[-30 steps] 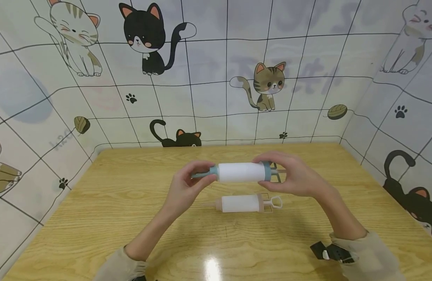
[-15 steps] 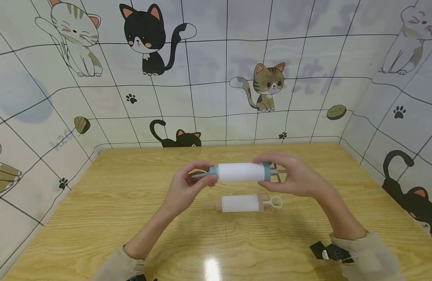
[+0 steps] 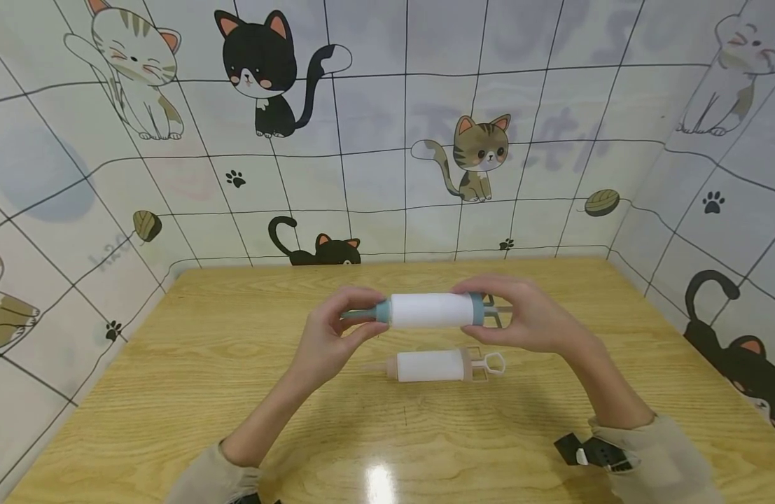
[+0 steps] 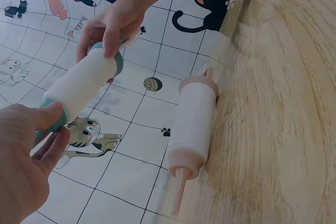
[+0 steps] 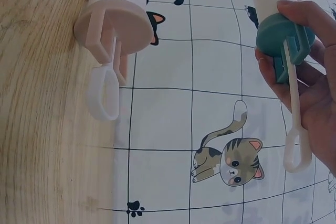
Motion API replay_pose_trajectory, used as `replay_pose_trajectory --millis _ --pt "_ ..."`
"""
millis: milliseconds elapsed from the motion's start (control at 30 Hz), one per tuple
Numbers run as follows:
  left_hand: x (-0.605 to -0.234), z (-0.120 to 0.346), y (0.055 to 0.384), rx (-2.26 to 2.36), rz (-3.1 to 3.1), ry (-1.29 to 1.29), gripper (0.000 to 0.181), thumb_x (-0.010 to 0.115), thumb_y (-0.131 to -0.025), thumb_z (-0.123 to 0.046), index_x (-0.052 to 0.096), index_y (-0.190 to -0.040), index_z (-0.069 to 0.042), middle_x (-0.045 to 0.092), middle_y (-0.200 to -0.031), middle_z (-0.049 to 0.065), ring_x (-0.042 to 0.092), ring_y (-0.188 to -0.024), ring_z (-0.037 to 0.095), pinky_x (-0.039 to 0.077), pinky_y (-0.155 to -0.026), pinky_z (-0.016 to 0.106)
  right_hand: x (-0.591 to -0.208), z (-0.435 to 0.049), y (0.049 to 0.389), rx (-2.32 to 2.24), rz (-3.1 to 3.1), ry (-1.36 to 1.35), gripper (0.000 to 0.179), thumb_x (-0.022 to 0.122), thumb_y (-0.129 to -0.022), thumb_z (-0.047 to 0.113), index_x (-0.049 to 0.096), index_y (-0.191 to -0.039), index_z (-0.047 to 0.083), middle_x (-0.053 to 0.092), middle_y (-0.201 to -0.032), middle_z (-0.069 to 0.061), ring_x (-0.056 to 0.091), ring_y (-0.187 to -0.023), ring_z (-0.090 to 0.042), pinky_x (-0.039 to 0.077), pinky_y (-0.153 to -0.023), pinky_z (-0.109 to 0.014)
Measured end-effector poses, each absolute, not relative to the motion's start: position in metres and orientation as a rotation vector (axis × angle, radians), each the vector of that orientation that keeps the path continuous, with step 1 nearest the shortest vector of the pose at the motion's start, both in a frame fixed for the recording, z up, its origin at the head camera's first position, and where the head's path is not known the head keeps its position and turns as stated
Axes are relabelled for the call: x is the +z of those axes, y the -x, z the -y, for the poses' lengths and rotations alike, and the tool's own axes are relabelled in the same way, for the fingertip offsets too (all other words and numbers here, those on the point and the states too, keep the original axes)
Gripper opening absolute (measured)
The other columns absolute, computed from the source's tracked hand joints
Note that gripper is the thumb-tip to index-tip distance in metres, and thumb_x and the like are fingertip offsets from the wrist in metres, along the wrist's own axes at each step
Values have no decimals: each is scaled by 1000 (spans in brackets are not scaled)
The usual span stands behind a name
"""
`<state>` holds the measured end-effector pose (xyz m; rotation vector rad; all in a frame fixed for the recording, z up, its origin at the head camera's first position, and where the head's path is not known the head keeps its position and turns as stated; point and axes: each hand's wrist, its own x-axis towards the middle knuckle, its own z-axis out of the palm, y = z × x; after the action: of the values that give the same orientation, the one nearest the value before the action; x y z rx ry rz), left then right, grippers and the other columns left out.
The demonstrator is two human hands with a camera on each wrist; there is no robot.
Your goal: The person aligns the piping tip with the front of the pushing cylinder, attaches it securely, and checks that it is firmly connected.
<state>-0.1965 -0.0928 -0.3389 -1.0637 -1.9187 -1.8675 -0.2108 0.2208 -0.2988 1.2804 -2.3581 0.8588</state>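
A large syringe (image 3: 433,310) with a white barrel, teal end caps, a teal nozzle and a white looped plunger is held level above the table. My left hand (image 3: 327,336) pinches its nozzle-end cap between thumb and fingers, seen also in the left wrist view. At the other end, my right hand (image 3: 528,315) grips the teal collar, thumb on one side and fingers on the other. The right wrist view shows the looped plunger handle (image 5: 295,150) sticking out past that collar. Below, a second syringe (image 3: 430,365) with pink caps lies on the table, touched by neither hand.
The wooden table (image 3: 236,392) meets a cat-printed tiled backdrop (image 3: 374,168) at its back and sides. The pink syringe's nozzle points left and its white looped handle (image 3: 496,362) points right. Straps with black pieces (image 3: 591,451) sit at the right wrist.
The left fingertips have shifted slightly on the nozzle-end cap. The teal syringe and the right hand stay nearly in place, and the pink syringe lies as before.
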Motion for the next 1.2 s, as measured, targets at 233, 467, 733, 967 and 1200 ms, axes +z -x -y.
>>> replay_pose_trajectory --millis 233,467,733,967,1200 --pt "-338 93 196 -1877 1904 1048 33 73 -85 14 65 -114 2 64 -113 17 67 -102 24 59 -89 42 -298 -219 210 865 2365 -1267 53 87 -75 5 67 -124 10 70 -118 -2 64 -97 -14 59 -76 -34" --pt "-337 93 195 -1863 1921 1003 29 73 -87 11 65 -113 3 66 -110 16 68 -100 22 60 -87 41 -298 -218 210 863 2347 -1278 54 87 -76 5 67 -126 12 70 -119 -2 64 -96 -14 59 -75 -33" --pt "-337 95 194 -1920 2000 928 28 74 -89 6 65 -114 -1 64 -108 14 70 -93 25 62 -81 39 -298 -218 209 873 2335 -1298 55 85 -76 2 66 -127 12 69 -120 -3 64 -95 -14 59 -74 -33" --pt "-337 95 196 -1905 1996 944 29 76 -86 8 66 -112 -1 65 -108 14 71 -94 26 61 -82 39 -299 -218 209 863 2345 -1284 54 87 -76 4 67 -126 10 69 -119 -4 64 -95 -13 59 -73 -33" --pt "-338 94 196 -1892 1972 975 35 78 -81 12 66 -112 0 66 -110 14 70 -95 27 61 -83 44 -299 -217 208 860 2359 -1272 53 87 -76 6 67 -125 10 69 -119 -4 64 -96 -14 59 -74 -33"
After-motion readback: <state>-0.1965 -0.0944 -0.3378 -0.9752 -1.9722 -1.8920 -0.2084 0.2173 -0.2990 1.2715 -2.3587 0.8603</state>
